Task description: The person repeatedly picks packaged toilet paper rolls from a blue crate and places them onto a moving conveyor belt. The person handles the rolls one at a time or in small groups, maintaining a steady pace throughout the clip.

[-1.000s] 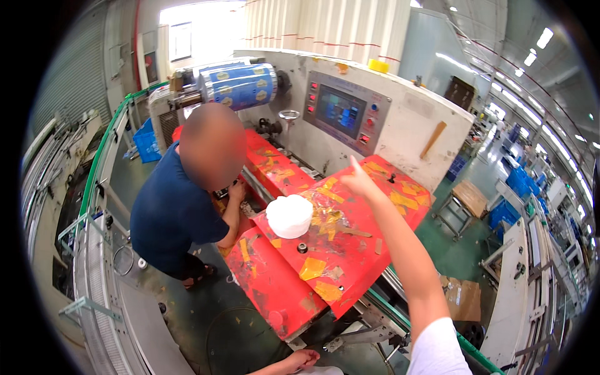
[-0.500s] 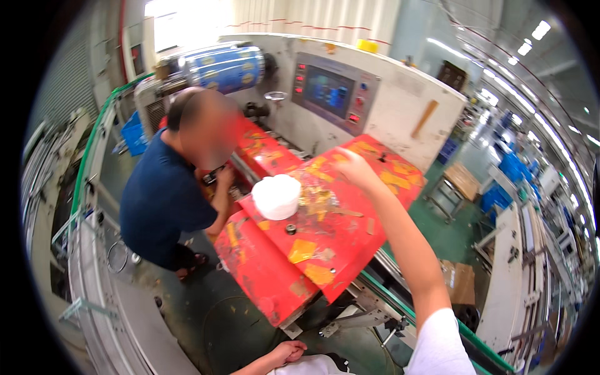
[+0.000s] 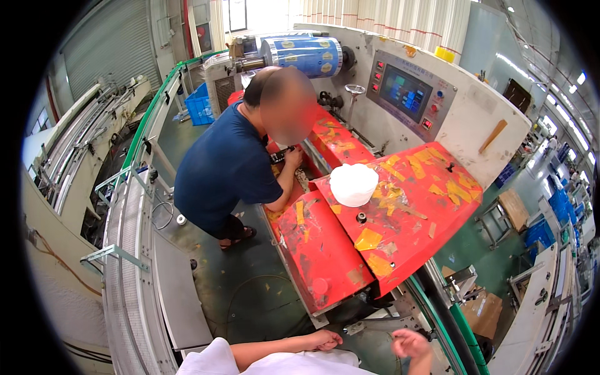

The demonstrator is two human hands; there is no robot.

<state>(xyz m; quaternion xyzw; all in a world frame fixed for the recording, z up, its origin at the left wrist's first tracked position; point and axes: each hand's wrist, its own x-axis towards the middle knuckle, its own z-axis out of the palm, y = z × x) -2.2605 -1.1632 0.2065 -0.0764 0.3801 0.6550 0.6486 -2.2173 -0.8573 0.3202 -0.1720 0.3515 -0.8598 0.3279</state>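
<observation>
My left hand (image 3: 325,340) lies near the lower edge, its fingers loosely curled together, with nothing visible in them. My right hand (image 3: 410,344) is raised to the right of it, apart from the machine, with bent fingers that stand a little apart and hold nothing I can see. Ahead of both hands is the red machine cover (image 3: 412,234), with scraps of yellow tape on it. A white round bundle (image 3: 354,185) stands on the cover, and a small dark knob (image 3: 361,217) is in front of it.
At the left of the cover a person (image 3: 228,164) in a dark blue shirt bends over the machine, holding a dark object (image 3: 282,155). Behind are a control screen (image 3: 405,94) and a blue printed film roll (image 3: 306,56). A conveyor (image 3: 128,269) runs along the left.
My right hand has come back from above the red cover to near the lower edge. The view has shifted, so the machine sits further right. The left hand stays loosely curled.
</observation>
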